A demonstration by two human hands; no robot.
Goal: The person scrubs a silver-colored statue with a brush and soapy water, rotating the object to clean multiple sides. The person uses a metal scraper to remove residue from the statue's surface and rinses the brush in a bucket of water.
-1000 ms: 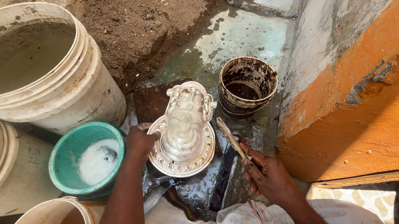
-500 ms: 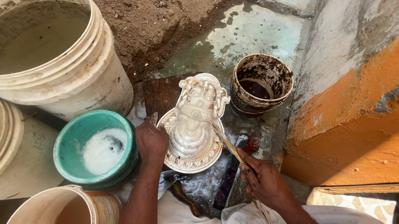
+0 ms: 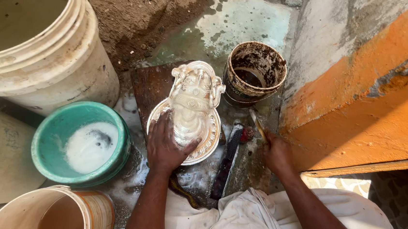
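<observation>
silver idol [image 3: 194, 100], lengthwise away, left hand [image 3: 165, 146] on base

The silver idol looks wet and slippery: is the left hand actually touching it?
Touching. The head view shows the left hand pressed flat on the silver idol, fingers overlapping its base rim.

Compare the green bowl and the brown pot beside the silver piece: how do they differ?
The green bowl is wider, shallower and holds white foam; the brown pot is narrower, grimy and holds dark liquid. The bowl sits left of the silver piece, by the left hand; the pot sits right, above the right hand. Both stand upright, open.
</observation>
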